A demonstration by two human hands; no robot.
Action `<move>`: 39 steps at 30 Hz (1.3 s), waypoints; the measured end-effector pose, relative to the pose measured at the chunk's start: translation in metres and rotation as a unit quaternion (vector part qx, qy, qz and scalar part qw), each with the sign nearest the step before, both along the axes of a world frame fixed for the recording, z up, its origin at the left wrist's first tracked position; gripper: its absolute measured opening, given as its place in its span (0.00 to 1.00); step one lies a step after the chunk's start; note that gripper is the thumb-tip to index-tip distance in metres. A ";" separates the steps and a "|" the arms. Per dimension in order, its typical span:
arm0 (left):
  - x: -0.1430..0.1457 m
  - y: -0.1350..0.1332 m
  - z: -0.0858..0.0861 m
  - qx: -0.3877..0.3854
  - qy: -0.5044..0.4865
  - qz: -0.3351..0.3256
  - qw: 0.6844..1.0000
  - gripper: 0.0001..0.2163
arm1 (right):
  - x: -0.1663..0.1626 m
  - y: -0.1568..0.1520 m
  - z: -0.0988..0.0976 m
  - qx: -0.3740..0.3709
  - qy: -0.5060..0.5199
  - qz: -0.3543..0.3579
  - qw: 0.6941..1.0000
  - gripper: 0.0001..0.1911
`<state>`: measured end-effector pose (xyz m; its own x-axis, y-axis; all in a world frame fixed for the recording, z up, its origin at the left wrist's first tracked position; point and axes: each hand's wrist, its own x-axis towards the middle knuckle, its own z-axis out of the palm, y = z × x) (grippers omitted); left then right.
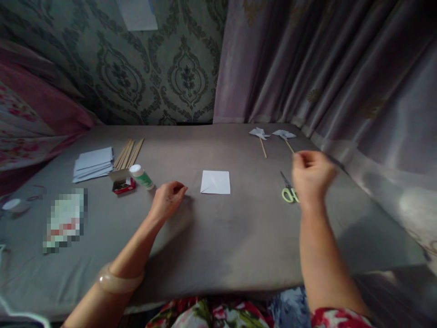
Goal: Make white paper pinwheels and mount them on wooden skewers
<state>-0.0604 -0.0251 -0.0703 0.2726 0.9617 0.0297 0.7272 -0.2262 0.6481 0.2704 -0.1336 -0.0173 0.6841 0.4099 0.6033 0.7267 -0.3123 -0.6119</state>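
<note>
My right hand [313, 175] is closed at the lower end of the stick of a paper pinwheel [284, 134], at the far right of the cloth. Another white pinwheel [260, 133] on a wooden stick lies to its left. Scissors with yellow-green handles [289, 195] rest just left of my right wrist, partly hidden by it. My left hand [170, 199] hovers over the cloth with thumb and fingers pinched together; what they hold, if anything, does not show. To its right a square white paper [215, 182] lies flat, with a diagonal crease or cut at its lower left corner.
At the left lie a stack of white papers [93, 164], several wooden sticks [128, 154], a small open red box [123, 184], a white-and-green glue bottle [141, 176] and a blurred-out packet [65, 221]. A curtain [307, 68] hangs along the right side.
</note>
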 end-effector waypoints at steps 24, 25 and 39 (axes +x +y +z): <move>0.055 0.008 -0.021 0.034 0.078 0.017 0.996 0.11 | -0.131 0.039 -0.077 -0.265 -0.178 0.405 0.857 0.08; 0.054 0.006 -0.020 0.028 0.076 0.019 0.997 0.10 | -0.131 0.038 -0.078 -0.261 -0.182 0.407 0.856 0.09; 0.033 -0.020 -0.006 0.117 0.066 -0.122 0.983 0.06 | -0.134 0.027 -0.076 -0.196 -0.106 0.449 0.865 0.04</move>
